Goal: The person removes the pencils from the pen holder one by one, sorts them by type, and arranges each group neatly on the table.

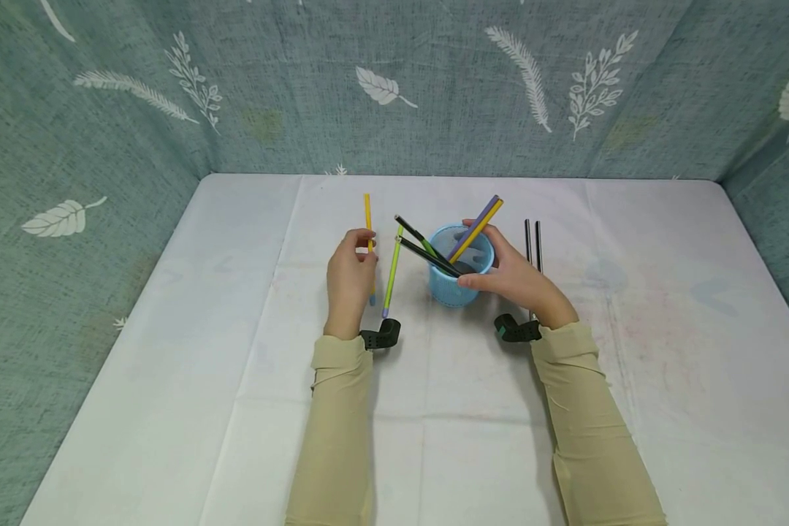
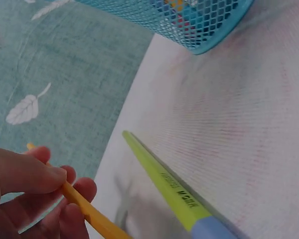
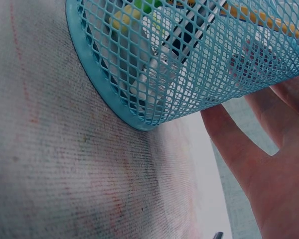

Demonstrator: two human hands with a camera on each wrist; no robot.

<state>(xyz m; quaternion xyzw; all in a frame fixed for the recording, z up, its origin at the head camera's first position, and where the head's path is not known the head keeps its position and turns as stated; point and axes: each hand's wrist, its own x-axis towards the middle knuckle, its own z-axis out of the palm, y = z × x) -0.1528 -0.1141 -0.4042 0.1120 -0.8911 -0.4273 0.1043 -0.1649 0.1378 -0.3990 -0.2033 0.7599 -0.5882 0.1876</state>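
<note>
A yellow pen with a blue end is pinched between the thumb and fingers of my left hand. Beside it on the cloth lies a green pen with a purple-blue end, apart from the fingers. My right hand grips the light blue mesh pen holder round its right side. The holder stands with black pens, a purple pen and another yellow pen leaning out. In the right wrist view, more pens show through the mesh wall.
Two black pens lie on the white cloth-covered table, right of the holder and partly behind the right forearm. Green leaf-patterned fabric rises behind the table and at both sides. Each wrist wears a black camera.
</note>
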